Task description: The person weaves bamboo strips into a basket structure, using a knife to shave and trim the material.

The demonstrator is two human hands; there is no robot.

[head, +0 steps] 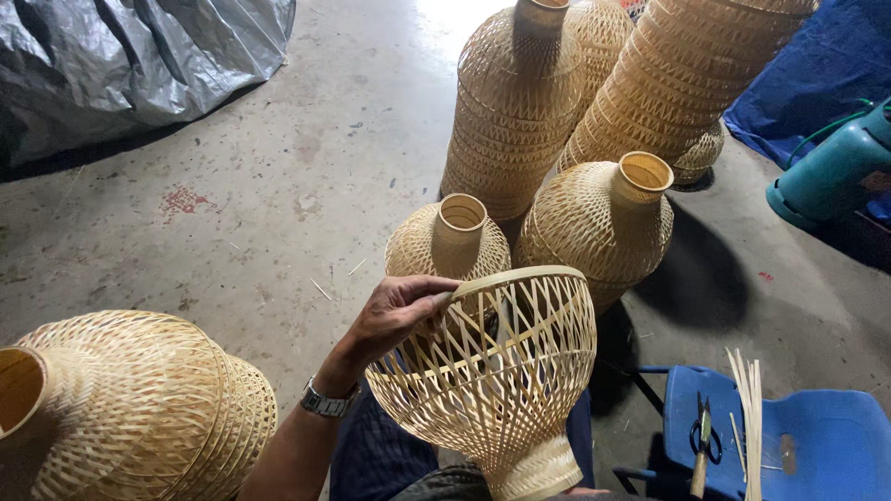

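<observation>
My left hand (394,315) grips the rim of an open-weave bamboo lampshade (501,371), fingers curled over its wide edge. The shade rests on my lap, wide mouth tilted up and away, narrow neck pointing down toward me. A metal wristwatch (327,401) sits on that wrist. My right hand is hidden; only a sliver of skin shows at the bottom edge under the shade's neck.
Finished woven shades stand on the concrete floor: two small ones (450,237) (603,218) just beyond, tall stacks (515,102) (677,74) behind, another stack (130,408) lying at lower left. A blue plastic chair (817,445) at right carries scissors (703,441) and bamboo strips (750,408). Grey tarp (121,56) upper left.
</observation>
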